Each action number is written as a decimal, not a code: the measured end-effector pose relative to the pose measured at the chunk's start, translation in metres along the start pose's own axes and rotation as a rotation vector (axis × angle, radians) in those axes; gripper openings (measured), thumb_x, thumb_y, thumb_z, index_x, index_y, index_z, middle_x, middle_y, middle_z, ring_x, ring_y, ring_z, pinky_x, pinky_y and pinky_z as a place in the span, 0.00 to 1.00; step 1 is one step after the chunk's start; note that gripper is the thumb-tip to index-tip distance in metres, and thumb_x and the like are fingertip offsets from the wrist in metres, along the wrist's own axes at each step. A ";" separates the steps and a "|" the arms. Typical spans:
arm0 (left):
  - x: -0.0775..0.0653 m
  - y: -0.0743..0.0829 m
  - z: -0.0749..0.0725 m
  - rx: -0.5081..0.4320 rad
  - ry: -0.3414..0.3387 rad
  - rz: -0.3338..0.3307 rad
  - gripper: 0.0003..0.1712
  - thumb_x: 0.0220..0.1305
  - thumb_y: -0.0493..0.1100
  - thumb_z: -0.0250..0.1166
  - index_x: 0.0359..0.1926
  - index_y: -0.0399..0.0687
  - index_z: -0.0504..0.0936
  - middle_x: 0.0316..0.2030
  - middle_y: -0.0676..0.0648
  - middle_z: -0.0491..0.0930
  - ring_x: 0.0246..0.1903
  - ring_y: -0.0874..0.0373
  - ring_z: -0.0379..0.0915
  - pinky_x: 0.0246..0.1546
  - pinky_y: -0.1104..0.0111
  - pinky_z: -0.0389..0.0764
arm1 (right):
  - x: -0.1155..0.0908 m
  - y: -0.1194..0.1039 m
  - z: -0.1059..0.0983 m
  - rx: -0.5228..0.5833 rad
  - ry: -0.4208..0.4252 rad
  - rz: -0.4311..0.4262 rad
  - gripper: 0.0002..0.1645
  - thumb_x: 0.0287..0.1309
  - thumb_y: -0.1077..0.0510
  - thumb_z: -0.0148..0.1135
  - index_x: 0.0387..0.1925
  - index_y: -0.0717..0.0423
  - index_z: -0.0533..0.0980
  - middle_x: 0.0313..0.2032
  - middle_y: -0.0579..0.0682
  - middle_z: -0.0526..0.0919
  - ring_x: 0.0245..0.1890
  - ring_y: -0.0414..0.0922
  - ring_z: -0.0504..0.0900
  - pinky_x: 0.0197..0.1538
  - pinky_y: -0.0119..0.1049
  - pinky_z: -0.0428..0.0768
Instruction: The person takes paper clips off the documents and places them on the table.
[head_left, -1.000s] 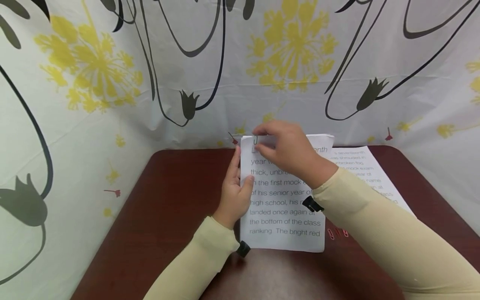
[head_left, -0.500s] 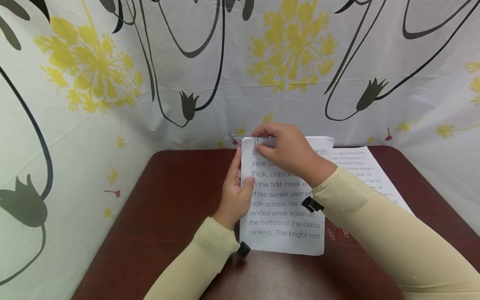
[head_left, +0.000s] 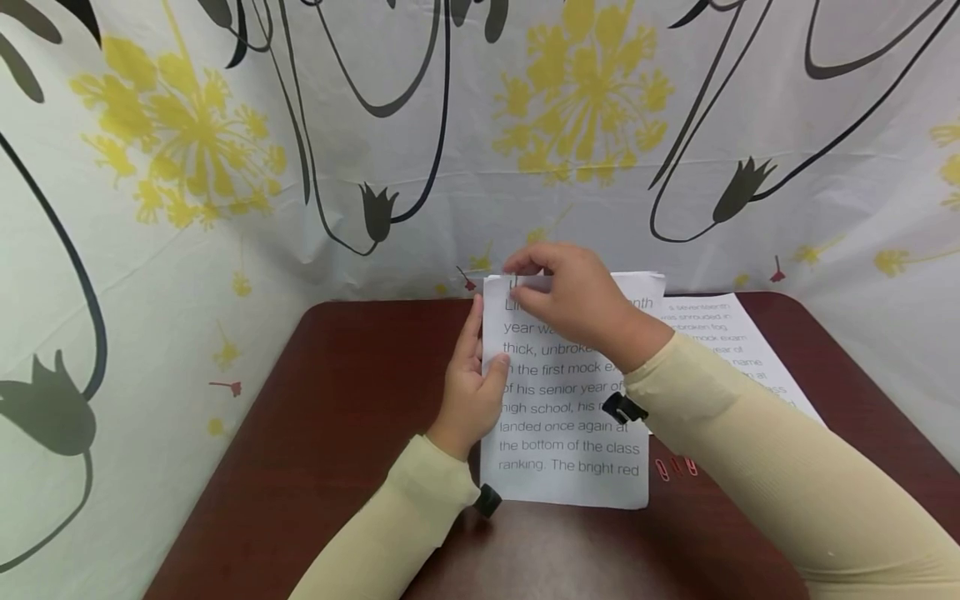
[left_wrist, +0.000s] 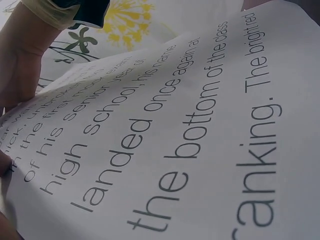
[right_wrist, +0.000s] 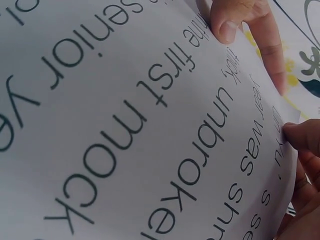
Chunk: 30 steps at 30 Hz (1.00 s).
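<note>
A small stack of printed sheets [head_left: 566,425] is held up at a tilt over the table in the head view. Along its left edge my left hand [head_left: 468,387] grips it, thumb on the front and fingers behind. At the top left corner my right hand [head_left: 581,296] pinches a dark paper clip [head_left: 513,282] at the top edge, between thumb and index finger; the fingertips partly cover the clip. In the right wrist view my right thumb [right_wrist: 302,136] presses the printed face near that edge. The left wrist view shows the stack's front [left_wrist: 165,130] bowed.
Another printed sheet [head_left: 750,367] lies on the dark red table [head_left: 360,400] to the right, partly behind the stack and my right sleeve. Several red paper clips [head_left: 675,468] lie below it. A white cloth with flower prints [head_left: 465,150] hangs behind the table.
My right hand has shifted slightly with the clip at the top edge, and less of the clip shows. The stack dipped a little, then stayed nearly still. My left hand keeps its grip.
</note>
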<state>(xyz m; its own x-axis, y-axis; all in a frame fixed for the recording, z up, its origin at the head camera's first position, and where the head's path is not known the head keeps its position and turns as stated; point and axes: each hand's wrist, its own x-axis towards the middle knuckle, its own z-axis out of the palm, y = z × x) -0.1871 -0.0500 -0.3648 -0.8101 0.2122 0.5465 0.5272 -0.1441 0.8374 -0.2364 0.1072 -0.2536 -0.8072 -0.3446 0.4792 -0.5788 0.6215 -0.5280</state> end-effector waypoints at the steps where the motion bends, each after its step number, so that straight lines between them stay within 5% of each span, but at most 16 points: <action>1: 0.000 0.000 0.000 0.002 0.001 -0.002 0.47 0.69 0.26 0.47 0.77 0.66 0.39 0.60 0.43 0.74 0.49 0.47 0.81 0.43 0.58 0.83 | 0.000 -0.001 0.000 0.006 -0.001 0.007 0.12 0.55 0.58 0.68 0.42 0.48 0.82 0.43 0.42 0.83 0.45 0.39 0.83 0.49 0.33 0.80; 15: -0.001 0.002 0.001 0.032 0.005 -0.021 0.46 0.70 0.28 0.48 0.77 0.67 0.39 0.60 0.46 0.74 0.47 0.47 0.81 0.42 0.58 0.83 | 0.002 -0.005 -0.006 0.051 0.122 -0.020 0.14 0.56 0.62 0.64 0.46 0.49 0.82 0.34 0.43 0.82 0.36 0.42 0.75 0.40 0.37 0.74; 30: -0.002 0.002 0.000 0.044 0.020 -0.052 0.46 0.70 0.29 0.49 0.76 0.72 0.40 0.56 0.46 0.77 0.45 0.48 0.82 0.41 0.59 0.83 | -0.005 0.002 -0.029 0.184 0.108 -0.022 0.14 0.62 0.63 0.58 0.48 0.48 0.79 0.29 0.46 0.78 0.25 0.44 0.73 0.29 0.33 0.73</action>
<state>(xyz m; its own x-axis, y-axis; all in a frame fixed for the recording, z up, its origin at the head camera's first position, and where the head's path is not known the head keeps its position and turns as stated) -0.1848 -0.0505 -0.3640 -0.8413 0.1990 0.5026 0.4948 -0.0911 0.8642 -0.2304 0.1305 -0.2364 -0.7828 -0.2728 0.5593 -0.6154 0.4727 -0.6308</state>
